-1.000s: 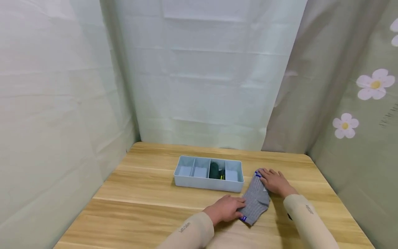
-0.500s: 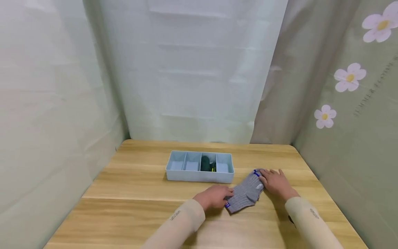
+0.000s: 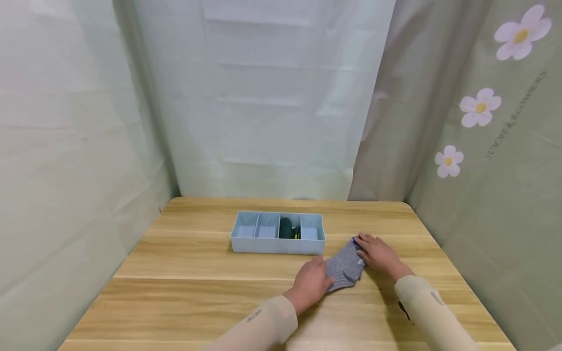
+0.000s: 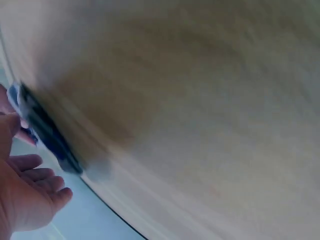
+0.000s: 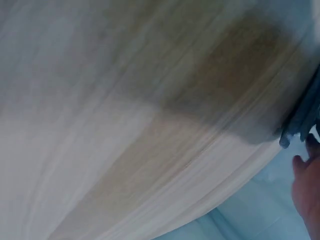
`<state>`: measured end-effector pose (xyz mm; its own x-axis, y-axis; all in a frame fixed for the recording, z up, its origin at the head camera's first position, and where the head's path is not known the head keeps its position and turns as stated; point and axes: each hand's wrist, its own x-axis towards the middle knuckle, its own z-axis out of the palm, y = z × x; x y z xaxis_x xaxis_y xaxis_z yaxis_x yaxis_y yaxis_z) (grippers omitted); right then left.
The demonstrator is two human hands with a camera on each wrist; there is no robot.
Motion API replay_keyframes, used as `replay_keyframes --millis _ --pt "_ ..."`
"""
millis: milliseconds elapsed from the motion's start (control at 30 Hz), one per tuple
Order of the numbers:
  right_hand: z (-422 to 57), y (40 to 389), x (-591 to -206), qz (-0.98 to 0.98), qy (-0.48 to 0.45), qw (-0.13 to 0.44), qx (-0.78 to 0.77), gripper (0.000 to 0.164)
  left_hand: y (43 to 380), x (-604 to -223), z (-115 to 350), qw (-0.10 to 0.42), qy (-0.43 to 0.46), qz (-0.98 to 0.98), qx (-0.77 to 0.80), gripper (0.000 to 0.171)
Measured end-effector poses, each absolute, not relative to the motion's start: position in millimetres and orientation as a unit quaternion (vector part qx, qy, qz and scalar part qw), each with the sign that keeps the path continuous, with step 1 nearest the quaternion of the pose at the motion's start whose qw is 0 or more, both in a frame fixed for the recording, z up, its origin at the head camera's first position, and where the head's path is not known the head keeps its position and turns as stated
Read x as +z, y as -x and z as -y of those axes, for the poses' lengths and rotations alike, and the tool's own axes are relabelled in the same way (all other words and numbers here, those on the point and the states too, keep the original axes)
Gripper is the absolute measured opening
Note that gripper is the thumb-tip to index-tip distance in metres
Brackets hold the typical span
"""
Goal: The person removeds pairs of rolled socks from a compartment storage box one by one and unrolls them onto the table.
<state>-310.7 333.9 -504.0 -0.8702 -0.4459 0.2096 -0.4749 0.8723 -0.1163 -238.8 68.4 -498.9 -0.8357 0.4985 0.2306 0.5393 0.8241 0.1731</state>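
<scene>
A grey ribbed sock [image 3: 344, 265] with a blue-edged cuff lies slanted on the wooden table. At its near-left end is my left hand [image 3: 309, 282], its thumb touching the fabric; the left wrist view shows the other fingers [image 4: 47, 184] loosely extended beside the sock [image 4: 47, 132]. My right hand [image 3: 381, 254] rests its fingers on the far-right cuff end and covers part of it. Dark and seen edge-on, the sock [image 5: 305, 112] shows layers in the right wrist view, with a fingertip against it.
Behind the sock stands a light blue divided box [image 3: 277, 245]. One compartment holds a dark green item [image 3: 285, 228] and something with yellow marks [image 3: 297, 233]. Pale cloth curtains [image 3: 263, 122] surround the wooden table [image 3: 189, 273]; flowers decorate the right one.
The sock has turned to a flatter slant as its near end shifted. My left hand has turned, fingers now farther forward, hiding the blue mark there. The head view has also shifted.
</scene>
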Motion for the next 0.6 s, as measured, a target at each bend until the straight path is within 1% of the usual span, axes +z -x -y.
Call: replay_keyframes --millis 67,133,367,467,600 --pt "-335 308 -509 0.965 -0.236 0.069 0.088 0.048 234 -504 -71 0.105 0.272 0.954 -0.077 0.047" --pt "-337 306 -512 0.968 -0.225 0.051 0.095 0.051 231 -506 -71 0.106 0.275 0.954 -0.051 0.047" --pt "-341 296 -507 0.972 -0.203 0.023 0.115 0.056 240 -506 -52 0.038 0.294 0.954 -0.044 0.055" --pt "-341 290 -505 0.977 -0.183 0.008 0.113 0.058 245 -506 -46 0.020 0.312 0.949 -0.051 0.058" --pt "-344 281 -508 0.980 -0.167 0.005 0.112 0.061 249 -508 -41 -0.001 0.331 0.942 -0.058 0.061"
